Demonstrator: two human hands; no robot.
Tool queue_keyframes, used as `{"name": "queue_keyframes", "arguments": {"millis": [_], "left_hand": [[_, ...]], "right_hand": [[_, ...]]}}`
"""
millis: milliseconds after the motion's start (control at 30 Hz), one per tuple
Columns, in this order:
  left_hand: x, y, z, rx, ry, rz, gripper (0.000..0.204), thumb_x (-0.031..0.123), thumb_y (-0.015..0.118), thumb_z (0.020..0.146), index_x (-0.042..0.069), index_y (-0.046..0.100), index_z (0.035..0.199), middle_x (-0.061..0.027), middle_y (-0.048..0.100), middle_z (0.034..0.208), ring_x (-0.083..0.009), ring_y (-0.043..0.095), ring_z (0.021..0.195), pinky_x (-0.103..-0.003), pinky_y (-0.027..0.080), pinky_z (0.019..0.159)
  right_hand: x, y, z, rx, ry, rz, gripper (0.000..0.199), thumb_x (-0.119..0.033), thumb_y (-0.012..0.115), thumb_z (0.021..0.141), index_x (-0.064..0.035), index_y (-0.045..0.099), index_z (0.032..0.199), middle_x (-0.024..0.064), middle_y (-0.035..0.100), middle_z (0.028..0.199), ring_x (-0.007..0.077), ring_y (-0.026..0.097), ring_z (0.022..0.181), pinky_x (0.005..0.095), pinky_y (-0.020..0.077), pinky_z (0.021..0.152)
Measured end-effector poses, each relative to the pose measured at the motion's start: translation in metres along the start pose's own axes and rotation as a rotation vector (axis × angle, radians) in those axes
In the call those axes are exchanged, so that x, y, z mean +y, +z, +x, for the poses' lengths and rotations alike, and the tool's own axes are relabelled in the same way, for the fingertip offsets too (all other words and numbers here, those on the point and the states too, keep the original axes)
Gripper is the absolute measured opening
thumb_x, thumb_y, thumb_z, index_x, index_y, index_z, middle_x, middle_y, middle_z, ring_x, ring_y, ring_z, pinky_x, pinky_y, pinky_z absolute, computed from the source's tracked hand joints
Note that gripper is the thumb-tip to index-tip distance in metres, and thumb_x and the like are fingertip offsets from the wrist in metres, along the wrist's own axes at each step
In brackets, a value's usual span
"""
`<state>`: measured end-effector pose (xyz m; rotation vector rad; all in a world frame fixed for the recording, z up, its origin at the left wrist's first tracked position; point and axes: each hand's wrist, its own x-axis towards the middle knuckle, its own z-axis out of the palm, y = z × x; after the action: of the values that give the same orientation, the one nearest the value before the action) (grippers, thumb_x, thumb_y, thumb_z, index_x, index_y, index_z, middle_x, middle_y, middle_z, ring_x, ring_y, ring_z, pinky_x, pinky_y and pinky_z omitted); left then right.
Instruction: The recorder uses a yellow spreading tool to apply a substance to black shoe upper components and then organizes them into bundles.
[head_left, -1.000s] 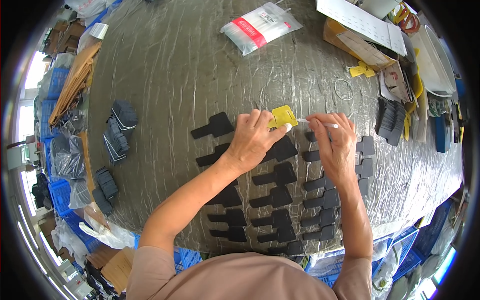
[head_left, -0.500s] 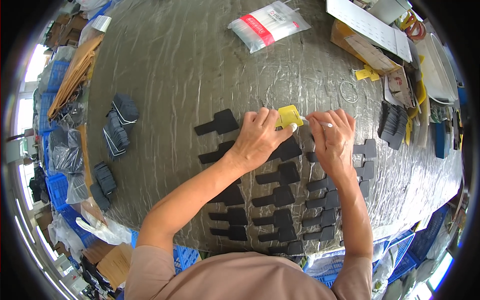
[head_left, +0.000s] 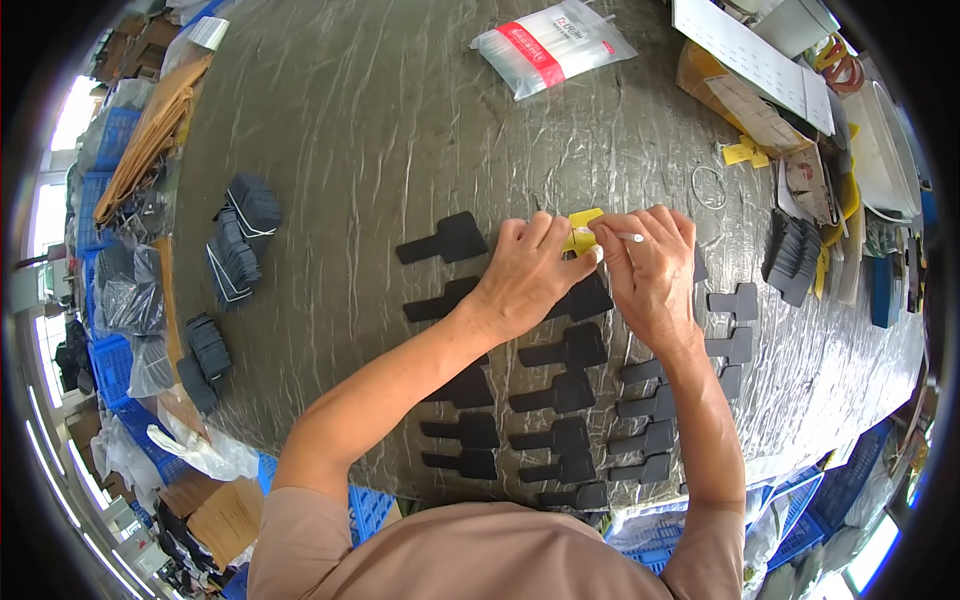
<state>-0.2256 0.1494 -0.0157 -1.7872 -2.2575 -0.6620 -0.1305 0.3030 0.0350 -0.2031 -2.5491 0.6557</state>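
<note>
1. Fingers [head_left: 556, 240] of the left hand [head_left: 525, 275] are closed in a pinch on a small yellow piece [head_left: 582, 228]. They hold it just above the table [head_left: 400, 120], near the middle, beyond the rows of black pieces.
2. The right hand [head_left: 650, 270] is curled, and its thumb and forefinger nip a thin white stick [head_left: 622, 236]. The stick's left end touches the yellow piece.
3. To do this well, I think the left pinch should stay firm and low. The wrists can rest on the sheet, so that the stick meets the yellow piece at the same place without sliding.
4. It seems wise to keep both forearms lifted a little, because they pass over the laid rows and could push them crooked.
5. Count, from the left: at the left edge I see about four bundles of black pieces [head_left: 245, 215], each tied with a band.
6. Flat black paddle-shaped pieces [head_left: 440, 238] lie in rows under and between the arms. About eighteen are visible, and some may be hidden by the arms.
7. One clear bag with a red band [head_left: 550, 45] lies at the far side.
8. One thin wire ring [head_left: 708, 186] lies on the sheet to the right of the hands.
9. More yellow pieces [head_left: 745, 153] lie near it. How many, I cannot tell.
10. One more bundle of black pieces [head_left: 795, 258] stands at the right.
</note>
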Motion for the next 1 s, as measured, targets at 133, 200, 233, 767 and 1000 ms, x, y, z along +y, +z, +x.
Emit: {"name": "queue_keyframes", "arguments": {"millis": [133,200,233,767,1000], "left_hand": [[-0.001,0.001,-0.001,0.006,0.006,0.012,0.027,0.013,0.064,0.087,0.023,0.067,0.112,0.0,0.05,0.101,-0.0198,0.05,0.093,-0.037,0.037,0.077],[-0.002,0.001,0.0,0.012,0.015,0.015,0.027,0.013,0.064,0.088,0.023,0.067,0.112,-0.0003,0.05,0.102,-0.0202,0.05,0.093,-0.037,0.037,0.077],[-0.002,0.0,-0.001,-0.003,0.011,0.0,0.028,0.012,0.063,0.088,0.023,0.067,0.113,-0.001,0.05,0.102,-0.0208,0.05,0.093,-0.038,0.037,0.077],[0.022,-0.133,-0.121,0.131,-0.216,-0.315,0.045,-0.013,0.058,0.078,0.013,0.07,0.113,-0.0097,0.06,0.108,-0.0303,0.057,0.094,-0.039,0.049,0.083],[0.094,-0.134,-0.237,-0.068,-0.179,-0.395,0.036,-0.005,0.063,0.078,0.011,0.07,0.109,-0.0094,0.061,0.111,-0.0299,0.057,0.098,-0.041,0.046,0.086]], "right_hand": [[-0.004,-0.004,0.0,-0.021,-0.007,-0.028,0.001,-0.008,0.067,0.09,-0.0083,0.068,0.09,0.0027,0.064,0.078,0.0234,0.058,0.076,0.0394,0.0399,0.085],[-0.006,-0.008,0.002,-0.073,0.011,-0.016,0.003,-0.009,0.066,0.091,-0.0081,0.068,0.088,0.0028,0.064,0.078,0.0242,0.058,0.076,0.0399,0.0401,0.084],[-0.005,-0.007,0.002,-0.072,0.011,-0.016,0.003,-0.009,0.066,0.091,-0.0081,0.068,0.088,0.0028,0.064,0.078,0.0242,0.058,0.076,0.0399,0.0401,0.084],[-0.11,-0.114,-0.15,0.242,0.586,0.422,0.016,-0.01,0.058,0.101,0.0005,0.069,0.095,0.0066,0.067,0.084,0.0128,0.06,0.077,0.027,0.044,0.074],[-0.175,-0.082,-0.223,0.012,0.496,0.274,0.015,-0.016,0.06,0.1,-0.0065,0.071,0.095,0.0033,0.067,0.076,0.0201,0.057,0.077,0.0353,0.0385,0.091]]}}
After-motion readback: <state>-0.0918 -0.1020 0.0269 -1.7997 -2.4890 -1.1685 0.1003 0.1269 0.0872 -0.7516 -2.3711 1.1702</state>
